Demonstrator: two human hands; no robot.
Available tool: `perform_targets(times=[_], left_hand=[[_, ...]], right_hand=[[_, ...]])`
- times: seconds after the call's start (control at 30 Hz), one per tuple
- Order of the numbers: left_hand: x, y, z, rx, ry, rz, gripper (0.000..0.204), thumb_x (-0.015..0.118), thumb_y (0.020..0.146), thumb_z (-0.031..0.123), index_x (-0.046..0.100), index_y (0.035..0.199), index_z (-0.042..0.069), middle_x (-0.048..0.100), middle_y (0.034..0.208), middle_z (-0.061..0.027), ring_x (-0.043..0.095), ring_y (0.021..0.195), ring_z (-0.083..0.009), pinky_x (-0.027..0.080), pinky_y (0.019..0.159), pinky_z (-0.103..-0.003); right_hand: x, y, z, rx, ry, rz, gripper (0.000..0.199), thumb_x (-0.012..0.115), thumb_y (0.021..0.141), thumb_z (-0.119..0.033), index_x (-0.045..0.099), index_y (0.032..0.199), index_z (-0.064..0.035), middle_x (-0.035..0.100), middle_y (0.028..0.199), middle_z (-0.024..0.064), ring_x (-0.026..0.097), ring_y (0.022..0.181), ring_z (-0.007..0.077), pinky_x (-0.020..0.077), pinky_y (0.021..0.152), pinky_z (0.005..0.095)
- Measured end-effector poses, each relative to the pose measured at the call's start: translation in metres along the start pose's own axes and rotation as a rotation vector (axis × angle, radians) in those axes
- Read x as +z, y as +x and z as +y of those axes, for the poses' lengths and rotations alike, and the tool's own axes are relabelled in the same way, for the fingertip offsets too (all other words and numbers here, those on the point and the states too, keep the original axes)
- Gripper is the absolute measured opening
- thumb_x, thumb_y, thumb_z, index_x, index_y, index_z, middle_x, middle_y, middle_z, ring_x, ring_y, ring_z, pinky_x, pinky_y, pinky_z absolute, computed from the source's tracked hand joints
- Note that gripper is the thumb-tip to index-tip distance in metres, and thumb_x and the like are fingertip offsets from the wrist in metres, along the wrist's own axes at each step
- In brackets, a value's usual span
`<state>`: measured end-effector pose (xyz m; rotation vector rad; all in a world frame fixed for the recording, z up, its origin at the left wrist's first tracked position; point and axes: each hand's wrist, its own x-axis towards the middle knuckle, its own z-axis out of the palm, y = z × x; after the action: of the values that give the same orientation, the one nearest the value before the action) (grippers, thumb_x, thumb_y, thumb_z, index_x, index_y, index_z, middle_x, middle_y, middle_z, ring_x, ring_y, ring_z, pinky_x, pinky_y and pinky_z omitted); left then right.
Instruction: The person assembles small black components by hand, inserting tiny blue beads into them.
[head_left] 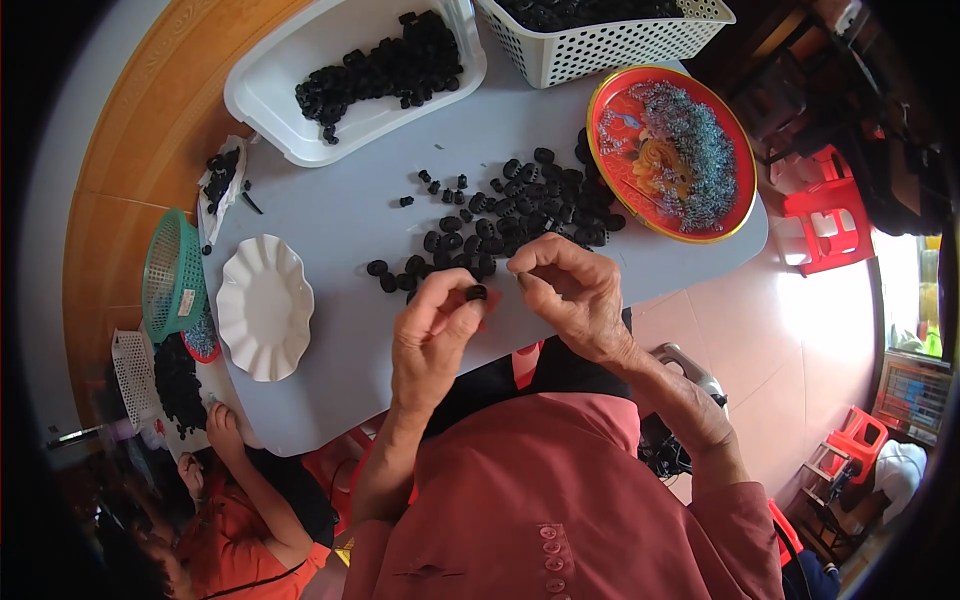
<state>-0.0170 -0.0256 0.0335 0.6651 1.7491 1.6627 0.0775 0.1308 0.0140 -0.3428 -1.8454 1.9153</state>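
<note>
Left hand (432, 330) pinched shut on a small black ring-shaped part (477, 293), thumb and fingertips tight around it, held just above the near edge of the grey desk (330, 210). Right hand (572, 295) right beside it, fingers curled in toward the same part, tips close to touching; can't tell whether anything is pinched in there. Just beyond both hands, a loose heap of the same black parts (520, 205) spread over the desk. Further out past the right hand, a round red tray (615, 95) full of small shiny metal bits. Straight ahead, a white slotted basket (600, 45), and ahead of the left hand, a white rectangular tub (270, 65), both holding more black parts. Off to the left of the left hand, a white scalloped plate (264, 306), then a green mesh basket (170, 272) at the desk's edge. Another person's hand (222, 425) down by the near-left corner.
</note>
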Motion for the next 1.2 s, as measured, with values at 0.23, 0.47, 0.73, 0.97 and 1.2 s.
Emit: perform_targets(times=[0.23, 0.47, 0.73, 0.97, 1.2], left_hand=[[0.012, -0.004, -0.016, 0.065, 0.08, 0.006, 0.02, 0.057, 0.092, 0.01, 0.056, 0.11, 0.001, 0.062, 0.089, -0.0023, 0.056, 0.08, -0.0074, 0.048, 0.072, -0.024], [0.012, -0.001, -0.018, 0.069, 0.017, 0.034, 0.019, 0.057, 0.092, 0.01, 0.056, 0.108, 0.001, 0.061, 0.086, -0.001, 0.055, 0.078, -0.0068, 0.047, 0.07, -0.023], [0.012, -0.004, -0.018, 0.092, -0.006, 0.061, 0.017, 0.055, 0.094, 0.011, 0.056, 0.106, -0.001, 0.062, 0.085, -0.0026, 0.057, 0.077, -0.0081, 0.047, 0.071, -0.023], [0.0, -0.009, -0.017, 0.057, 0.048, 0.13, 0.015, 0.055, 0.093, 0.009, 0.055, 0.105, -0.001, 0.063, 0.084, -0.0041, 0.059, 0.075, -0.0087, 0.048, 0.068, -0.023], [0.009, -0.01, -0.032, 0.195, 0.103, 0.138, 0.016, 0.058, 0.087, 0.002, 0.054, 0.103, 0.001, 0.062, 0.076, -0.0071, 0.059, 0.063, -0.0109, 0.048, 0.059, -0.025]], right_hand=[[0.012, -0.001, 0.009, 0.05, 0.196, -0.072, 0.012, 0.056, 0.085, 0.005, 0.063, 0.094, 0.0026, 0.059, 0.093, 0.0042, 0.054, 0.081, 0.0081, 0.0458, 0.073, 0.0228], [0.008, 0.002, 0.015, -0.05, 0.024, -0.132, 0.009, 0.058, 0.083, 0.001, 0.061, 0.091, 0.0011, 0.06, 0.093, 0.0057, 0.058, 0.083, 0.0118, 0.0483, 0.072, 0.0262], [0.011, 0.004, 0.01, -0.167, -0.177, -0.157, 0.017, 0.062, 0.08, -0.002, 0.064, 0.097, -0.0021, 0.061, 0.096, 0.01, 0.062, 0.081, 0.0189, 0.0511, 0.07, 0.0303], [0.012, 0.006, 0.006, -0.162, -0.162, -0.157, 0.01, 0.063, 0.085, -0.008, 0.063, 0.091, -0.0007, 0.061, 0.089, 0.008, 0.062, 0.078, 0.0167, 0.0506, 0.07, 0.0289], [0.02, 0.052, -0.017, -0.105, -0.32, -0.098, 0.009, 0.063, 0.085, -0.003, 0.063, 0.093, -0.0007, 0.062, 0.076, 0.0044, 0.057, 0.064, 0.0076, 0.0475, 0.06, 0.0225]])
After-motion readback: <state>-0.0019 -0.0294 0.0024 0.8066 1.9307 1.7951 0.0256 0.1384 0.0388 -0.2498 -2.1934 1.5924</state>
